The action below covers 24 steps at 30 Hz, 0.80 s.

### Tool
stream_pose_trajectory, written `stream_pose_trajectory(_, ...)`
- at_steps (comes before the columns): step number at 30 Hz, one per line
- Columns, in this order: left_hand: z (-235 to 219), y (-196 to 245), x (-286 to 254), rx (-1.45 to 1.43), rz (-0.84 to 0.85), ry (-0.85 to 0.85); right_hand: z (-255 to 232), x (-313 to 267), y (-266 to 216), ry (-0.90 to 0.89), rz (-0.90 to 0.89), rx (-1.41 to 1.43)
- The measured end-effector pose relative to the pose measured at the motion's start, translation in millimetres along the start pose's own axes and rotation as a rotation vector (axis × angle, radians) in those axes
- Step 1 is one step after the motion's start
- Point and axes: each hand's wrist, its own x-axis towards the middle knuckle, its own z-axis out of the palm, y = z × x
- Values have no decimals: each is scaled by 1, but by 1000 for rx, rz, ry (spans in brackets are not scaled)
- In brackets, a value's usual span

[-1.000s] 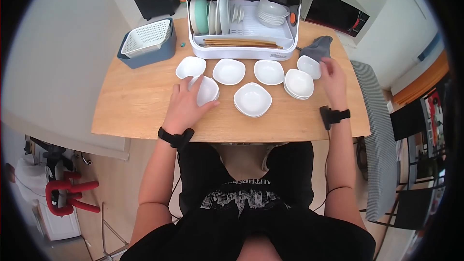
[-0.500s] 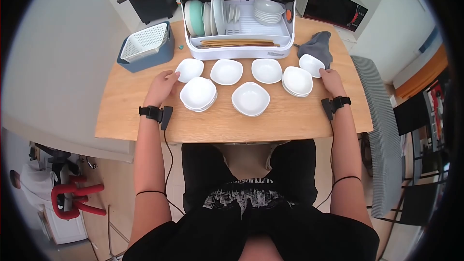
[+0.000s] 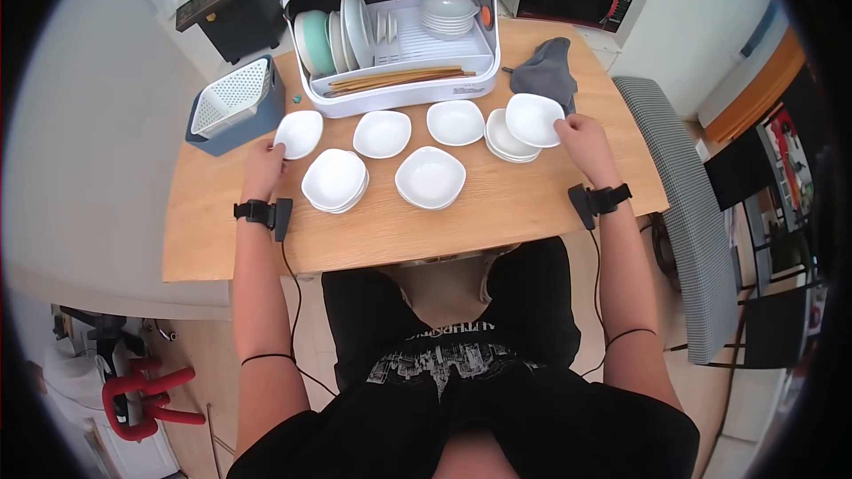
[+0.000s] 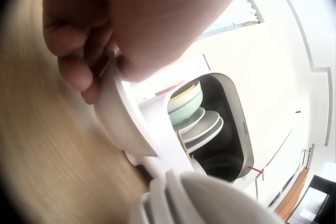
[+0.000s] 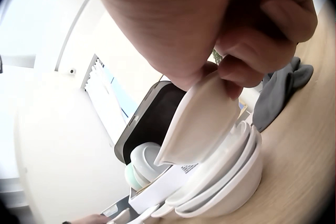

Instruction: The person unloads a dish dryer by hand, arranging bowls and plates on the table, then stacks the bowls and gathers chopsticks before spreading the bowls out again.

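Head view: one bowl (image 3: 534,118) is pinched by its rim in the right hand (image 3: 588,149) over the right stack (image 3: 500,136), best levelled and centred before lowering, while a second bowl (image 3: 299,133) is rim-pinched by the left hand (image 3: 264,170).

Black T-shirt (image 3: 364,421), pale lettering (image 3: 466,330) and skyline print (image 3: 435,367); black trousers (image 3: 359,310); behind each grip, black wrist strap (image 3: 256,211), boxy module (image 3: 283,219), thin cable (image 3: 295,287).
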Motion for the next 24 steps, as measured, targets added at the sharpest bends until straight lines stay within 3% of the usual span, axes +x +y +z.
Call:
stream_pose_trajectory(6, -39, 24, -70, -112, 49, 108, 25, 2, 15, -2, -52, 17)
stream_pose_trajectory(11, -25, 26, -112, -176, 64, 68, 34, -3, 13, -9, -65, 37)
stream_pose_trajectory(20, 2, 34, -125, -123, 133, 66, 25, -15, 0, -63, -88, -10)
stream_pose_trajectory(22, 5, 36, -125, -131, 126, 75, 16, -18, -25, -14, -22, -241)
stream_pose_trajectory(24, 9, 33, -122, -160, 200, 41, 12, -14, -40, 61, -106, -254)
